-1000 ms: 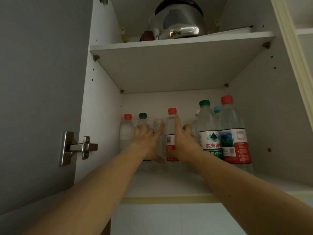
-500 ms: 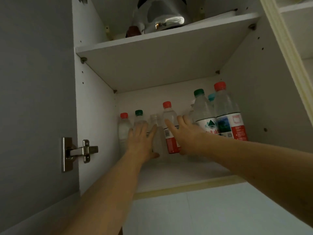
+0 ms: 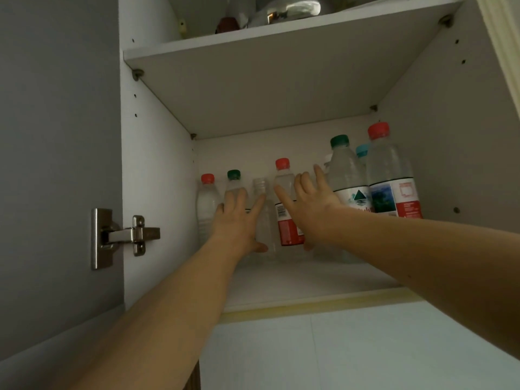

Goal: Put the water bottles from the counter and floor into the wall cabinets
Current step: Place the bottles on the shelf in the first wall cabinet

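Both arms reaching up into an open wall cabinet (image 3: 157, 164). Left hand (image 3: 236, 223) spread, fingers straight, laid against a capless clear bottle (image 3: 263, 220) and a green-capped bottle (image 3: 233, 181), gripping nothing. Right hand (image 3: 309, 209) also spread flat, fingers straight, in front of a red-labelled bottle (image 3: 284, 204). Left of the left fingers, a red-capped bottle (image 3: 207, 204). Right of the right fingers, a taller green-capped bottle (image 3: 347, 175) and red-capped bottle (image 3: 389, 175). Above, a shelf (image 3: 281, 66) carrying a shiny metal pot (image 3: 292, 8).
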### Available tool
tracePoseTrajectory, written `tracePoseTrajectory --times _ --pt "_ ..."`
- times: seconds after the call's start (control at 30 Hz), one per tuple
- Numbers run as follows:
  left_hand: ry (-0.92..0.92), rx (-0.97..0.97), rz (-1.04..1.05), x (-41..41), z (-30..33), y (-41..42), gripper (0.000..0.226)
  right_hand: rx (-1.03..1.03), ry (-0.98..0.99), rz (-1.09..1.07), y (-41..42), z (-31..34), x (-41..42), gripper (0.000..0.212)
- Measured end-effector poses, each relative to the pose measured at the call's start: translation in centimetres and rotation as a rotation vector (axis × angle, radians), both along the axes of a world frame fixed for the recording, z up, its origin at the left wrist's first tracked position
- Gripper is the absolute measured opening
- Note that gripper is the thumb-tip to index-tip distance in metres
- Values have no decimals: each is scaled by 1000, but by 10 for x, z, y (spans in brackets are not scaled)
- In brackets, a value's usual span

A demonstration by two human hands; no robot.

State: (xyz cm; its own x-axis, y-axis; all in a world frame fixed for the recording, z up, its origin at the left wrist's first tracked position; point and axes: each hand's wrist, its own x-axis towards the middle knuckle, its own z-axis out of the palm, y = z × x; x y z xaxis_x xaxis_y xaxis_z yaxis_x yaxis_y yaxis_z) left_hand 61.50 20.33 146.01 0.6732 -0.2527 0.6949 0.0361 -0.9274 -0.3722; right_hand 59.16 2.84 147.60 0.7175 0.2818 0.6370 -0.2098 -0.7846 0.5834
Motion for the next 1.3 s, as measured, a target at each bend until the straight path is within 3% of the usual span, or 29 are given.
tracePoseTrajectory --times 0.27,0.63,0.97,1.03,1.1,1.17,1.3 --pt "-24 62 72 0 3 0 130 53 68 25 -3 7 13 146" --pt "5 80 50 14 8 5 135 32 10 16 -4 1 38 156" --pt "-12 91 -6 17 11 8 136 23 13 15 -2 -2 28 152" --pt "-18 83 -30 16 11 10 133 18 -1 16 -1 -4 20 144" --pt "-41 50 -101 16 14 16 122 66 -20 94 1 -3 6 121" --pt "-78 0 -191 14 18 22 109 133 -34 260 2 2 -13 94" --pt "-159 -44 -369 2 17 18 91 251 -124 564 -18 18 -60 63"
